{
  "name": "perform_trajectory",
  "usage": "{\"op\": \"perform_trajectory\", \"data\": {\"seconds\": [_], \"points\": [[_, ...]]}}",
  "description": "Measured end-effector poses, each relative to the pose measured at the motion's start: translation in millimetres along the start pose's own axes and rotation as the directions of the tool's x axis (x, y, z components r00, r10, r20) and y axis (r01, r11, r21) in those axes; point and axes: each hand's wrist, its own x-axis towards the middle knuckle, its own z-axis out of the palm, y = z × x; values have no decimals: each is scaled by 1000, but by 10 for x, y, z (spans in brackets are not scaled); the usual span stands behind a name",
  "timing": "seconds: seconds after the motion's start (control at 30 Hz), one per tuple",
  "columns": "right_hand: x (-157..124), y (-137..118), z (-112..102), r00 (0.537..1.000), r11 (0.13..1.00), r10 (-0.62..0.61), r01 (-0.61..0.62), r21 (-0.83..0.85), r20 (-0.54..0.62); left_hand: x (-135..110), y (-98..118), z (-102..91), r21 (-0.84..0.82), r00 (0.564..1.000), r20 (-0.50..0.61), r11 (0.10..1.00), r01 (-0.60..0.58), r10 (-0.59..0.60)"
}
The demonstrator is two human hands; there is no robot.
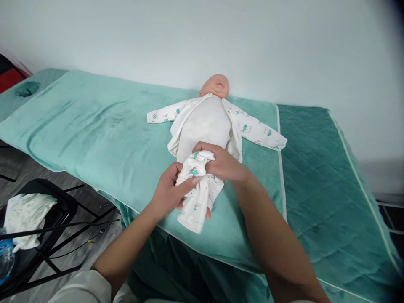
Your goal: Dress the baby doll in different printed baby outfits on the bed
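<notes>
A baby doll [214,86] lies on its back on a teal towel [104,134], head toward the wall. It wears a white printed sleepsuit [249,128], open at the chest, with both sleeves spread out. My left hand [168,191] grips the bunched leg part of the sleepsuit [194,202] from the left. My right hand [221,162] is closed on the gathered fabric at the doll's lower body. A bit of the doll's foot shows under the cloth.
The towel covers a padded table [318,176] with a darker quilted teal cover, set against a white wall. A black chair [53,210] at lower left holds a white cloth [27,214]. A water bottle [5,256] stands at the left edge.
</notes>
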Motion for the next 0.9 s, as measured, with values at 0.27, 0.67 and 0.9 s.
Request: {"op": "perform_trajectory", "data": {"seconds": [0.27,0.67,0.9], "points": [[41,37,19,971,960,-65,123,-250,229,-739,-129,272,-106,965,-217,986,128,-149],[28,9,36,939,870,14,157,-466,343,-1071,-633,300,-276,899,-372,952,131,-231],[20,5,75,951,844,61,114,-524,304,-713,-614,-168,-110,930,-327,984,138,-167]]}}
